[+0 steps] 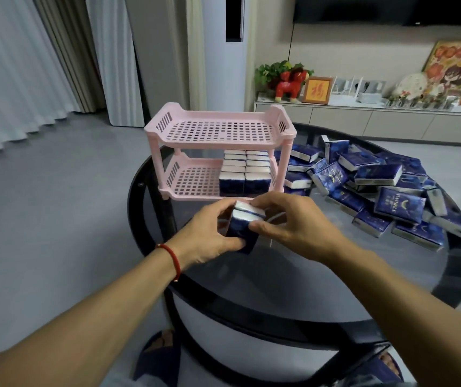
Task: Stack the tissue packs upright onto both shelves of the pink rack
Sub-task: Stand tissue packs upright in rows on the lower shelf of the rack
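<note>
Both hands meet at the near edge of the round glass bench: the left hand and the right hand each curl their fingers round the held tissue packs, which look like two packs squared together, white ends up, just short of the pink rack. On the rack's lower shelf, rows of packs stand upright, filling its right-hand part; the shelf's left part is bare, and the top shelf holds nothing. A loose heap of packs sprawls at about 2 o'clock from the hands, just beside the rack. The risk, judging from here: sliding the pair in under the top shelf could knock the standing rows, and soft packs set beside the bare gap may tip over leftward. A clumsy entry could also shove the light rack across the slick glass.
</note>
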Motion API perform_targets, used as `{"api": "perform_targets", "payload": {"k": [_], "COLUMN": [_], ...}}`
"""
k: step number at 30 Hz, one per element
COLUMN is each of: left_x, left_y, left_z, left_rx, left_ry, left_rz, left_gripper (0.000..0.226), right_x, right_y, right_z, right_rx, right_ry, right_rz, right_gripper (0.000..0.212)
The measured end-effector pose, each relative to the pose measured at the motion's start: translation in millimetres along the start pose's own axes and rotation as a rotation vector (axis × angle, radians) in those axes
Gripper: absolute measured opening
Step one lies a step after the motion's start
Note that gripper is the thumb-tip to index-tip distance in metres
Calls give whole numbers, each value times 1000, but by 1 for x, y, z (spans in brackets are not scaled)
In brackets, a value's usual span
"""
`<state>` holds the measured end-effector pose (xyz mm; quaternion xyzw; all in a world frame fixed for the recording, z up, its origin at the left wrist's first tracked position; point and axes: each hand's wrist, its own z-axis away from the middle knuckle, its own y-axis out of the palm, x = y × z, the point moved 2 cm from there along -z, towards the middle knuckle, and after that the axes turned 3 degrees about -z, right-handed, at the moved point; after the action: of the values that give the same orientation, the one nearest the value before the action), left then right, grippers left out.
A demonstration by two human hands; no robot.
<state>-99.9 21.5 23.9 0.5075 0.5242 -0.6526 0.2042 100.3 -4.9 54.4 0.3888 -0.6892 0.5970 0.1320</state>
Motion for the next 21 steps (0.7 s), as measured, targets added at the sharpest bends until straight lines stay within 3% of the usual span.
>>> {"api": "perform_targets", "payload": {"k": [7,11,13,17,21], "left_x": [5,6,11,15,17], "left_y": [-30,-52,-62,-69,-67], "left_z": [3,-1,-5,-14,-34], "left_rx": [-6,-210,-324,-522,-652], "left_ry": [-46,-78,-87,-109,-124], "left_rz": [-59,-87,-127,-181,-194], "left_gripper": [63,57,60,58,59], "right_x": [12,-14,-30,-36,-36], "right_y": [16,9,5,2,3], "right_z": [-14,-24,-27,-36,-51], "right_rx": [-10,-312,-415,-403,-380], "right_ry": [-28,205,350,348,308], "right_rz": [20,-39,-55,-14,-12], "right_gripper": [38,19,25,39,22]}}
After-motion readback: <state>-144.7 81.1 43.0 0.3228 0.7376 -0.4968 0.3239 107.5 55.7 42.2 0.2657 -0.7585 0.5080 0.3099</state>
